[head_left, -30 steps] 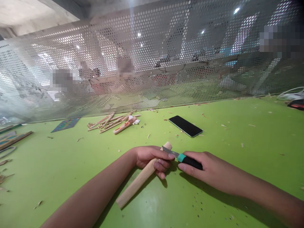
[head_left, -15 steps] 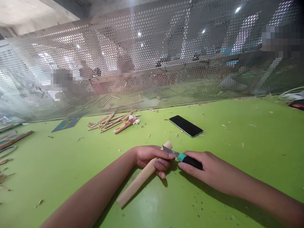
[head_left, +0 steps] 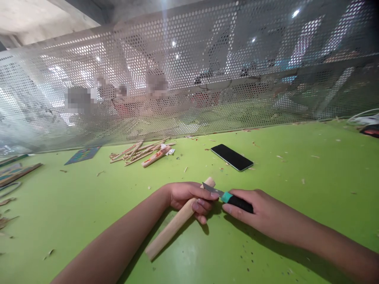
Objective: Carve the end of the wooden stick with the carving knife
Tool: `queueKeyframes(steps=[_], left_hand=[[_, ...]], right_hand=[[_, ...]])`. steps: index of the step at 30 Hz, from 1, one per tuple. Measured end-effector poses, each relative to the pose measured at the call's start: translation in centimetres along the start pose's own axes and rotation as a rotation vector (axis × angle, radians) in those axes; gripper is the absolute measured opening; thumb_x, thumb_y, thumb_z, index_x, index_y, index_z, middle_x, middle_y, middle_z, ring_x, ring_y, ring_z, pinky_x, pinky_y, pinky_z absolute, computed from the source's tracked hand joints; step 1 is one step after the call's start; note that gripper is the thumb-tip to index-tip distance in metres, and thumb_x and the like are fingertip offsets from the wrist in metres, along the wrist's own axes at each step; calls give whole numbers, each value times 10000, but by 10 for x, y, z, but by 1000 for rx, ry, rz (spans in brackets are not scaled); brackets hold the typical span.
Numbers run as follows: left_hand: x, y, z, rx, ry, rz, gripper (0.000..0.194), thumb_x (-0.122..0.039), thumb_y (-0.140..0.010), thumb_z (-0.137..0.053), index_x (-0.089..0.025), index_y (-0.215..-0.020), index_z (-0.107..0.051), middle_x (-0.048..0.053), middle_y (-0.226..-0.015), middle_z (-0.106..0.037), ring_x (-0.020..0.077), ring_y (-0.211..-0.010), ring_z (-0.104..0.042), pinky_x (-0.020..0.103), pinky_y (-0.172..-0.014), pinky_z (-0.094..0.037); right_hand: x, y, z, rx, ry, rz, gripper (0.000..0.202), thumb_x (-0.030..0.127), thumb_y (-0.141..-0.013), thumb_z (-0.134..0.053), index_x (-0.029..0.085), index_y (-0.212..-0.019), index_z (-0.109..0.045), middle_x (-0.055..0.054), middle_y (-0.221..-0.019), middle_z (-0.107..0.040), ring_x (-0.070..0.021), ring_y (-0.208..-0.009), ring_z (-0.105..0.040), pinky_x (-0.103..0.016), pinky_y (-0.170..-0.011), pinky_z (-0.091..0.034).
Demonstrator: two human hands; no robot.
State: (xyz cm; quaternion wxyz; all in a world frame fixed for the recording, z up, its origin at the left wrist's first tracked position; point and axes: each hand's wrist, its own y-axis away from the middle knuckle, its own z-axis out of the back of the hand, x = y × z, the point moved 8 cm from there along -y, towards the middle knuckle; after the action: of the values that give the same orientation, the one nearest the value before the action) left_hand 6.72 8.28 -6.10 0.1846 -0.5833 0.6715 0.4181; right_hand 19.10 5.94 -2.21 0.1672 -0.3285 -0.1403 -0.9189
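Left hand (head_left: 194,199) curled round wooden stick (head_left: 174,227), palm side and stick's middle hidden. Right hand (head_left: 247,205) grips knife (head_left: 238,202), handle partly covered; blade lies over stick's far end, by left thumb. Contact unclear. Black item (head_left: 370,130) beyond right hand, cut off.

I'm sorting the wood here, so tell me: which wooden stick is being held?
The thick, plain pale stick gripped by the left hand, next to the knife blade. The other sticks lie heaped near the mesh screen.
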Motion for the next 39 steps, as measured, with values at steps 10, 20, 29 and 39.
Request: queueKeyframes(steps=[10, 20, 29, 39], left_hand=[[-1, 0, -2, 1, -35, 2, 344, -435, -831, -796, -201, -791, -546, -107, -585, -378, 40, -453, -323, 261, -667, -596], [-2, 0, 2, -36, 7, -11, 316, -412, -855, -772, -195, -820, -544, -117, -580, -341, 33, -444, -278, 250, -701, -591], [-1, 0, 5, -45, 43, -12, 334, -410, -875, -746, -201, -772, -507, -117, -584, -334, 37, -451, -261, 240, -698, -570], [-2, -1, 3, -24, 59, -8, 351, -417, -884, -744, -206, -776, -485, -120, -587, -326, 38, -456, -258, 208, -724, -557]], right_hand=[[6, 0, 3, -35, 76, 3, 371, 537, -996, -504, 217, -887, -656, -27, -771, -701, -185, -646, -580, -268, -560, -359], [8, -1, 6, -82, 170, -43, 338, 518, -998, -476, 237, -907, -640, -31, -760, -702, -213, -641, -593, -290, -553, -336], [5, -1, 6, -108, 221, -74, 359, 531, -1003, -440, 236, -896, -613, -44, -749, -699, -223, -619, -595, -295, -544, -329], [4, 0, 8, -157, 259, -87, 368, 525, -1003, -433, 228, -931, -639, -48, -721, -692, -226, -592, -610, -285, -518, -331]])
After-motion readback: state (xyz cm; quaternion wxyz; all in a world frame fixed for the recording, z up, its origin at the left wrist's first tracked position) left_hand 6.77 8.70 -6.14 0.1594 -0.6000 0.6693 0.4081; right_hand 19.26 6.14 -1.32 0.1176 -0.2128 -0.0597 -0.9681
